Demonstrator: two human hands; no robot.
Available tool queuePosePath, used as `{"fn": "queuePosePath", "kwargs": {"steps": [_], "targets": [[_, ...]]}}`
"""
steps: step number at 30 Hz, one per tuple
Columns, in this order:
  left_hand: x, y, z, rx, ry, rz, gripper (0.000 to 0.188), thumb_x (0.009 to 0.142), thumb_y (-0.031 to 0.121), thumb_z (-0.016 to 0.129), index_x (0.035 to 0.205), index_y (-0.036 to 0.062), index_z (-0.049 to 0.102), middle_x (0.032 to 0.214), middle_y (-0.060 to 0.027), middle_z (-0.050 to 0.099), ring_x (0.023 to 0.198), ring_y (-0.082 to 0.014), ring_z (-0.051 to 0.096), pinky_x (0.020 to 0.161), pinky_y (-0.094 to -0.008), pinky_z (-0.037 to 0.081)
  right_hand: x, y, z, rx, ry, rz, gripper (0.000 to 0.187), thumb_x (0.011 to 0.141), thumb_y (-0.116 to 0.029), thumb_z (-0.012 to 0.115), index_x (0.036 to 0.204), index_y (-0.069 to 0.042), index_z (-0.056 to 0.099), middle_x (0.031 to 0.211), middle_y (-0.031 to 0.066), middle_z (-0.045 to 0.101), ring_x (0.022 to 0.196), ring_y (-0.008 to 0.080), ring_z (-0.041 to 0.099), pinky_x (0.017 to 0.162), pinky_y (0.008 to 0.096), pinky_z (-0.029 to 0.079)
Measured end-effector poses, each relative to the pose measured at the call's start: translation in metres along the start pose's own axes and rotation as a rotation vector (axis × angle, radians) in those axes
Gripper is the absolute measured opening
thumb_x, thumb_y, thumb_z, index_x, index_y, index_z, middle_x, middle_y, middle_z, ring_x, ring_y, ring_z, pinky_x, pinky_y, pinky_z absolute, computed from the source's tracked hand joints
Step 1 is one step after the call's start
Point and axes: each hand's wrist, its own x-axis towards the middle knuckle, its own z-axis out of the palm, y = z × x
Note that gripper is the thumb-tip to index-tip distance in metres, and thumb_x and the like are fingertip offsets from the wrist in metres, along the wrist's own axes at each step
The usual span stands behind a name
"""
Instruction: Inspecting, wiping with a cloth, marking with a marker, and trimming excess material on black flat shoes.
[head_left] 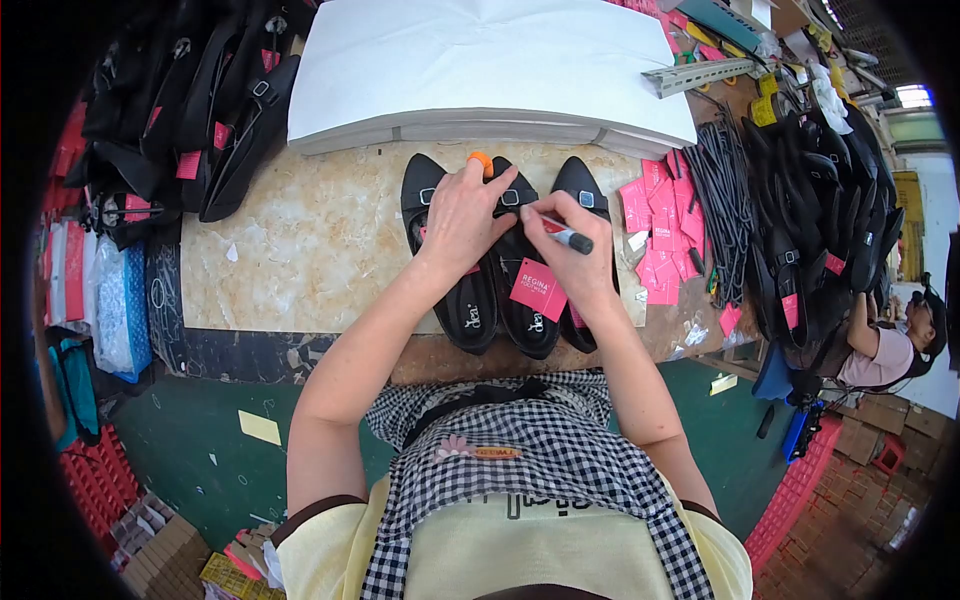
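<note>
Three black pointed flat shoes with square buckles lie side by side on the table, toes away from me. My left hand (465, 212) is over the toes of the left shoe (465, 305) and the middle shoe (532, 335); its thumb and forefinger hold the middle one around the strap. An orange band (482, 163) is on one finger. Gripped in my right hand (585, 250) is a marker (566, 234), its black end toward me and its other end at the middle shoe's strap. Below it, a pink tag (538, 290) lies over that shoe. Beside it is the right shoe (580, 180).
A thick stack of white paper (480, 60) stands beyond the shoes. Pink tags (665, 220) and black cords (722, 190) lie to the right. Black shoes are heaped at far left (225, 130) and far right (790, 250). Another person (890, 345) is at the right.
</note>
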Motion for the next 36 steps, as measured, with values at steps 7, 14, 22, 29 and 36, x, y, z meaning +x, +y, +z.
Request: {"fn": "queuePosePath", "kwargs": {"steps": [7, 14, 22, 29, 36], "targets": [[-0.001, 0.004, -0.010, 0.000, -0.003, 0.009, 0.055, 0.072, 0.021, 0.080, 0.125, 0.0164, 0.065, 0.107, -0.0133, 0.056, 0.089, -0.0325, 0.059, 0.080, -0.0414, 0.049, -0.010, 0.024, -0.036, 0.172, 0.151, 0.080, 0.010, 0.089, -0.010, 0.069, 0.087, -0.001, 0.064, 0.072, 0.0014, 0.061, 0.067, 0.0066, 0.055, 0.061, 0.0244, 0.047], [0.137, -0.036, -0.086, 0.438, 0.550, 0.234, 0.049, 0.085, 0.049, 0.065, 0.126, 0.0216, 0.065, 0.124, -0.0152, 0.058, 0.117, -0.0359, 0.053, 0.099, -0.0498, 0.040, -0.070, 0.114, -0.182, -0.953, 0.036, 0.572, 0.050, 0.087, -0.050, 0.065, 0.077, -0.002, 0.068, 0.069, 0.0161, 0.068, 0.071, 0.0334, 0.069, 0.063, 0.0428, 0.051], [0.153, -0.069, -0.023, 0.366, 0.330, -0.061, 0.043, 0.098, 0.039, 0.045, 0.130, 0.0130, 0.059, 0.132, -0.0200, 0.057, 0.119, -0.0424, 0.052, 0.108, -0.0628, 0.029, -0.084, 0.112, -0.172, -0.759, 0.121, 0.619, 0.059, 0.088, -0.047, 0.066, 0.133, -0.010, 0.053, 0.104, 0.0206, 0.069, 0.092, 0.0350, 0.068, 0.078, 0.0453, 0.052], [-0.057, 0.141, -0.013, -0.421, -0.089, 0.933, 0.011, 0.069, 0.020, 0.066, 0.076, 0.0124, 0.061, 0.093, -0.0093, 0.063, 0.103, -0.0337, 0.062, 0.115, -0.0575, 0.030, -0.074, 0.028, -0.088, 1.188, 0.039, 0.398, 0.071, 0.089, -0.029, 0.070, 0.148, -0.008, 0.037, 0.142, 0.0110, 0.049, 0.124, 0.0179, 0.053, 0.101, 0.0360, 0.045], [-0.063, 0.094, -0.036, -0.563, 0.139, 0.329, 0.020, 0.074, 0.019, 0.070, 0.090, 0.0057, 0.072, 0.106, -0.0152, 0.070, 0.099, -0.0212, 0.067, 0.092, -0.0398, 0.048, -0.093, 0.005, -0.080, 1.055, -0.502, 0.795, 0.075, 0.086, -0.025, 0.073, 0.147, -0.003, 0.037, 0.143, 0.0113, 0.048, 0.129, 0.0198, 0.049, 0.108, 0.0356, 0.039]]}}
